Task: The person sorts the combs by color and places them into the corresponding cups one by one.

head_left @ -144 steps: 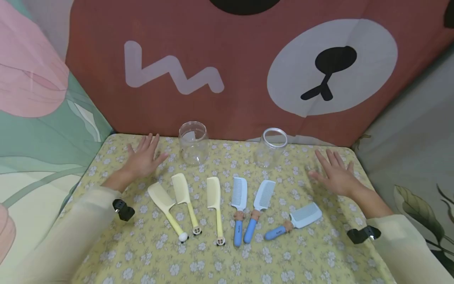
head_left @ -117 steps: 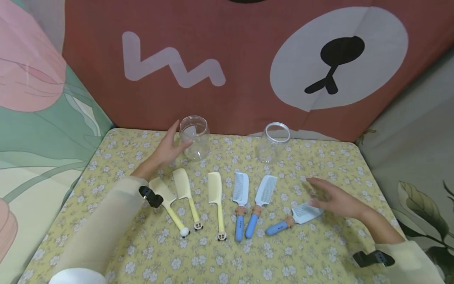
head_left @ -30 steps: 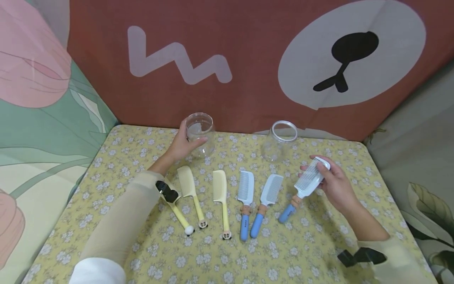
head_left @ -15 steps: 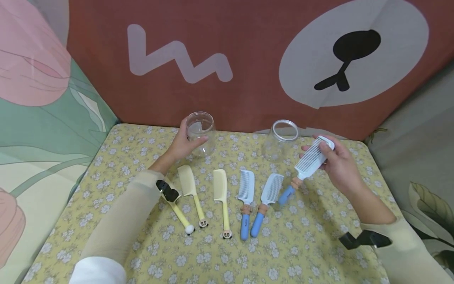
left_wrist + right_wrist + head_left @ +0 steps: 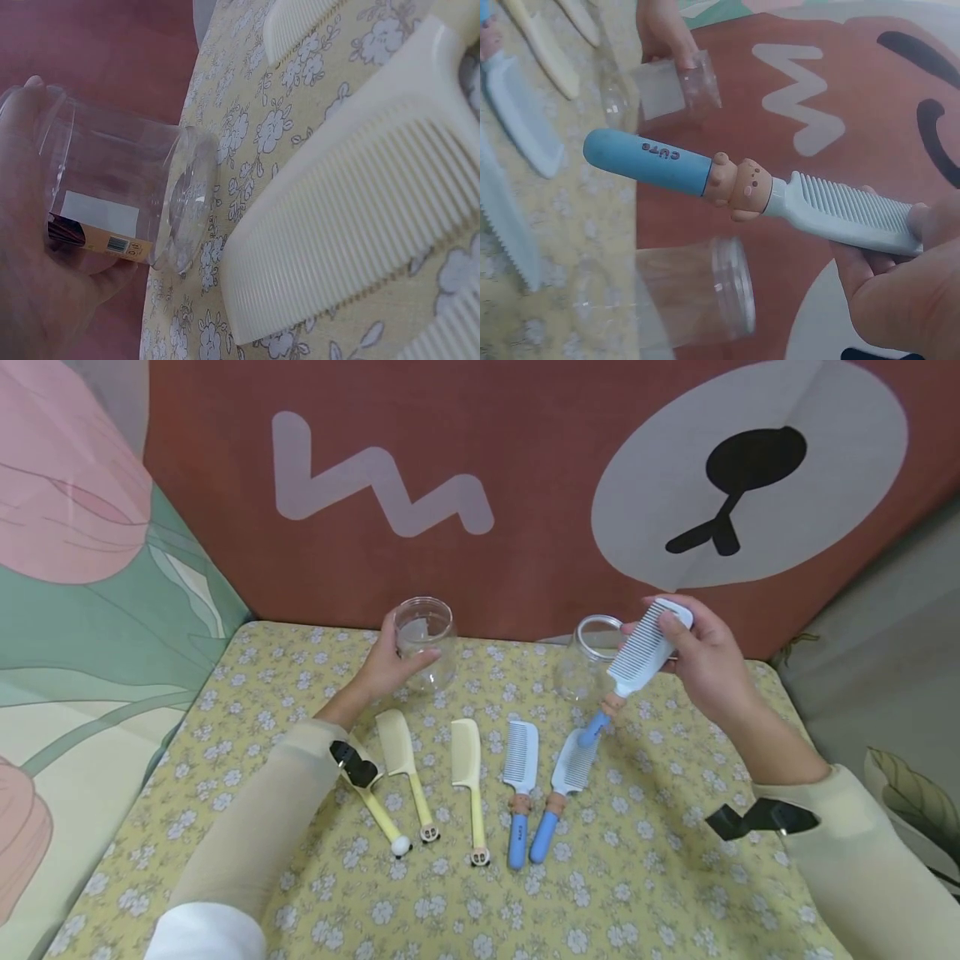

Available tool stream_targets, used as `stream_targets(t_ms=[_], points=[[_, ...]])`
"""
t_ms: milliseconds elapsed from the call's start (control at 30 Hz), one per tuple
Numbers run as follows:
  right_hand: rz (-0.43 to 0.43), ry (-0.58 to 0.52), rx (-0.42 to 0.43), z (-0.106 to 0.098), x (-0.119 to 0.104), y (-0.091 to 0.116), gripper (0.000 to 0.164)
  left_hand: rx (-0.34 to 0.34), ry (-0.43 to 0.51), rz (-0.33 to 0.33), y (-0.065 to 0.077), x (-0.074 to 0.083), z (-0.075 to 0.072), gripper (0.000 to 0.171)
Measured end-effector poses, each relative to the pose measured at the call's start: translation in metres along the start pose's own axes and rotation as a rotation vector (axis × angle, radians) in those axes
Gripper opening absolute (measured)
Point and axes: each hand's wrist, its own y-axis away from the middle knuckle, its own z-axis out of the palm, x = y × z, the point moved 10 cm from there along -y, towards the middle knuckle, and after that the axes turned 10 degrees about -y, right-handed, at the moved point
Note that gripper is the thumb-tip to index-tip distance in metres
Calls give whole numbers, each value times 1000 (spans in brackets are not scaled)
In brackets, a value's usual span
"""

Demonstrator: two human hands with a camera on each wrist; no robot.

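My left hand holds a clear jar around its side at the back of the table; a paper label shows on the jar in the left wrist view. In my right hand is a light blue comb, pinched by its toothed end, its blue handle pointing down. A small brown bear figure sits between handle and teeth. The comb is raised, overlapping the rim of a second clear jar in the head view. That jar stands upright and open-topped.
Two more blue combs lie on the flowered cloth, one partly covered by the raised handle. To their left are three cream combs with yellow handles, one partly hidden by my left wrist camera. A printed curtain hangs behind.
My right hand has picked up the rightmost blue comb, lifted it and carried it left toward the second jar. Earlier, my left hand reached the first jar; lately it has stayed there.
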Motion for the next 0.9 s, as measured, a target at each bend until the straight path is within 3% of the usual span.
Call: stream_targets(t_ms=[33, 367, 633, 900], points=[[-2, -13, -5, 3, -4, -3, 42, -3, 2, -1, 2, 6, -1, 87], [-12, 84, -38, 33, -22, -32, 45, 6, 8, 14, 1, 5, -1, 87], [-11, -25, -72, 60, -28, -58, 45, -1, 27, 5, 1, 2, 0, 87], [-17, -83, -69, 91, -38, -86, 42, 21, 9, 9, -11, -31, 4, 90]])
